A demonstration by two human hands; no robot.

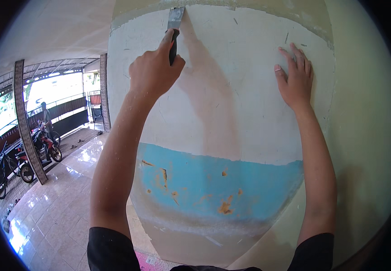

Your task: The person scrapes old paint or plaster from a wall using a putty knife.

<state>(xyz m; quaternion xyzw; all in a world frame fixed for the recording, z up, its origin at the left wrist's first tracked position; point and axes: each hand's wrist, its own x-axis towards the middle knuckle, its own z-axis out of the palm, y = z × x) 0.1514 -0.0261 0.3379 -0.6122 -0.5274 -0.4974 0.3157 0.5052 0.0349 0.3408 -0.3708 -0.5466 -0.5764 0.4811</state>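
Observation:
My left hand (pixel 154 71) grips the black handle of a putty knife (pixel 176 18), index finger stretched along the handle. The knife's metal blade points up and meets the top edge of the white area on the wall (pixel 259 101), where a beige-olive layer begins. My right hand (pixel 296 73) lies against the white wall at the upper right, its fingers spread and holding nothing. Below the white lies a blue painted band (pixel 195 179) with several chipped brownish spots. The shadow of my left arm falls across the wall between my hands.
At the left is a glossy tiled floor (pixel 60 203) with a pillar (pixel 29 122). Beyond it stand a red motorcycle (pixel 51 147), a bicycle (pixel 0 176) and a person (pixel 47 118) beside a fence. A pink item (pixel 146 261) lies low by the wall's foot.

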